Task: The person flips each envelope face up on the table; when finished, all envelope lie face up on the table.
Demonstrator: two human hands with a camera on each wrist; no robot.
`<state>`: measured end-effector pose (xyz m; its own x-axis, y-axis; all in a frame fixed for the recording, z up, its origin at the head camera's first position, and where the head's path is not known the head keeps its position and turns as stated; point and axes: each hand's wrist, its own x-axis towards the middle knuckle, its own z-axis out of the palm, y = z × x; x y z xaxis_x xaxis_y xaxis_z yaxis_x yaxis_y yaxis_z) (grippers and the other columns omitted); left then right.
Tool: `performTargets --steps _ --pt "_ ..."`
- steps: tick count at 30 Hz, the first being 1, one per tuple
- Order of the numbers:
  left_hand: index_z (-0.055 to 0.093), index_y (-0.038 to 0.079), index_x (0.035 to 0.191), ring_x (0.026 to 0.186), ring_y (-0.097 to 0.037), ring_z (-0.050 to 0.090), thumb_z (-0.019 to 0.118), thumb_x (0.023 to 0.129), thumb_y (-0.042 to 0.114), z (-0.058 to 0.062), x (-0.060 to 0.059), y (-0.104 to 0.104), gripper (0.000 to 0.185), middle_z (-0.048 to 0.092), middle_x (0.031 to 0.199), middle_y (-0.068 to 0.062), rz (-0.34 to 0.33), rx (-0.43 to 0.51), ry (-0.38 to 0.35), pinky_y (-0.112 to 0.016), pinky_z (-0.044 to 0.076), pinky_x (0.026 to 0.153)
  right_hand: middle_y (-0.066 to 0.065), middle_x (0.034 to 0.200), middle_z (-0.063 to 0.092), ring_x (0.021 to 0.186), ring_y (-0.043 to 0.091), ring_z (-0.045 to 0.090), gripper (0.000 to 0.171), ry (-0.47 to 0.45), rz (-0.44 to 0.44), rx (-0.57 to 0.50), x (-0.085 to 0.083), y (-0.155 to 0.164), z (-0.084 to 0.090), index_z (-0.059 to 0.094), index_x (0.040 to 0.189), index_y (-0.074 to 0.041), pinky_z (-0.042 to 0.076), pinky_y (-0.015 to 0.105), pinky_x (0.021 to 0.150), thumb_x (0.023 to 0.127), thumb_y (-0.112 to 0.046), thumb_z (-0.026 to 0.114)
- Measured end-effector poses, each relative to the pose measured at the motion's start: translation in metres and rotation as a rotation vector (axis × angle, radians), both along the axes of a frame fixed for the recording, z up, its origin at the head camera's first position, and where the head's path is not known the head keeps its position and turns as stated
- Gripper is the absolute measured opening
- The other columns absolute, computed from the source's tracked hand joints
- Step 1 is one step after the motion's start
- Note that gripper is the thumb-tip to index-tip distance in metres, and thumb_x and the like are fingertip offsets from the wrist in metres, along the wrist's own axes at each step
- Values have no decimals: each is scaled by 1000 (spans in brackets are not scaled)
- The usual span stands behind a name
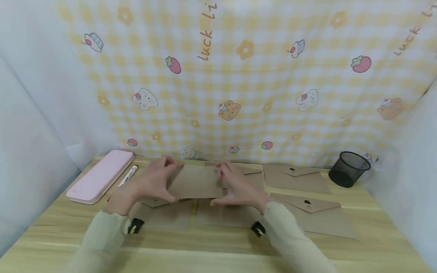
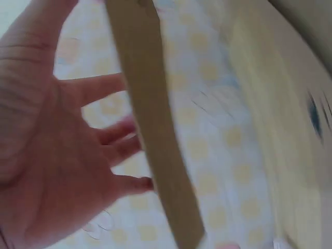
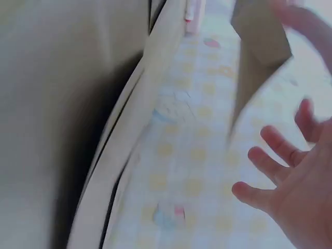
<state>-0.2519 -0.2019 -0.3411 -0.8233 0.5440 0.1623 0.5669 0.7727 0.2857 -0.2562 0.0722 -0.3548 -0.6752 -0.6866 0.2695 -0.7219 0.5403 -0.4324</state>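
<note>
A brown paper envelope point(image 1: 196, 182) is held up above the table, between both hands. My left hand point(image 1: 151, 184) grips its left end, thumb at the near edge and fingers at the far edge. In the left wrist view the fingertips meet the envelope point(image 2: 150, 114), seen almost edge-on. At the right end is my right hand point(image 1: 237, 187). The right wrist view shows its thumb against the envelope point(image 3: 262, 36), while the other fingers point(image 3: 280, 148) stand spread and apart from the paper. Below the hands lie further envelopes point(image 1: 228, 216), partly hidden.
Several brown envelopes with dark hat marks lie on the wooden table point(image 1: 191, 258), including one point(image 1: 317, 216) at the right and one point(image 1: 290, 180) behind it. A black mesh cup point(image 1: 348, 170) stands back right. At left are a pink case point(image 1: 102, 176) and a white marker point(image 1: 129, 175).
</note>
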Motion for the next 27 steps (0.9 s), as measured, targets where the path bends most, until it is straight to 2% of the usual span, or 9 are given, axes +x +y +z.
performTargets --steps 4,8,13,16,19,21,23,25,27 --pt "38 9 130 101 -25 35 77 50 43 1 8 25 95 33 116 -12 18 46 -106 -42 33 82 5 128 30 116 19 30 40 148 10 -43 33 50 -12 47 69 -17 37 36 84 60 -48 71" --pt "37 10 130 102 -25 35 77 49 46 5 12 45 97 33 118 -12 -11 47 -206 -41 35 81 10 140 13 125 31 16 33 316 29 58 55 80 -23 66 80 -18 20 49 95 61 -44 71" --pt "36 13 131 105 -23 36 76 47 52 13 24 65 101 31 121 -10 -101 32 -313 -39 35 84 10 142 9 126 35 10 21 517 77 275 57 83 -20 66 67 -12 10 53 96 62 -32 72" --pt "36 18 131 104 -19 34 75 46 54 16 30 67 100 30 121 -6 -149 40 -319 -36 35 84 10 140 20 125 32 19 21 686 147 323 49 75 -17 69 80 -7 16 49 98 75 -27 62" --pt "34 22 132 106 -17 31 74 48 55 19 34 67 98 28 122 -3 -187 65 -314 -36 34 85 9 133 34 120 26 32 39 730 145 186 47 71 -16 54 116 -5 25 40 96 88 -27 39" --pt "31 27 133 112 -17 29 72 50 57 21 36 65 97 26 127 -2 -185 80 -307 -39 32 87 8 129 40 117 23 37 38 709 127 92 46 70 -18 47 122 -3 29 36 95 93 -19 27" --pt "28 30 133 118 -20 25 70 52 59 24 40 62 96 24 133 0 -161 96 -285 -44 30 89 7 127 43 115 21 40 36 670 114 20 46 70 -20 44 124 -3 30 33 94 91 -6 32" --pt "29 29 132 121 -23 23 68 53 60 27 44 55 93 22 136 1 -124 128 -230 -47 29 90 8 126 44 113 21 42 46 661 113 -29 45 69 -22 45 124 -3 32 34 93 79 7 43" --pt "36 27 125 121 -24 25 68 56 58 30 51 43 82 21 136 4 -86 191 -142 -49 31 88 7 127 43 112 21 42 53 637 95 -76 44 67 -23 46 124 -4 32 33 93 73 6 54"
